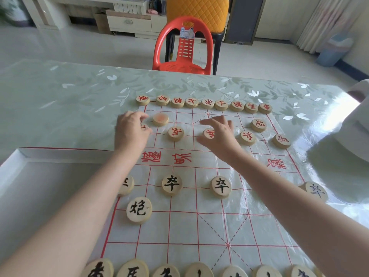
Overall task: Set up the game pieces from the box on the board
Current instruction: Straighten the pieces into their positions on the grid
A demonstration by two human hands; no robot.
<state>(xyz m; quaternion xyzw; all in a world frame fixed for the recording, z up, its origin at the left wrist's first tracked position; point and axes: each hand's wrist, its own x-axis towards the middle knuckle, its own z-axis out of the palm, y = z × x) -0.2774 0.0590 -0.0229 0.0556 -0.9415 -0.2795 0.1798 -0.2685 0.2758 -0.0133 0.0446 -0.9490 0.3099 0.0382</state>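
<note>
One blurred red piece (160, 119) sits beside left fingers (142, 116), grip unclear; right fingers (212, 122) spread over another piece (208, 134).

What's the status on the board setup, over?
Left hand covers red edge piece, grip unclear. Right hand open, touching centre red soldier. Nothing blocking.

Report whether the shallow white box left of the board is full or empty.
Empty where visible: the shallow white box shows only its bare floor, no pieces; the left forearm covers one part.
</note>
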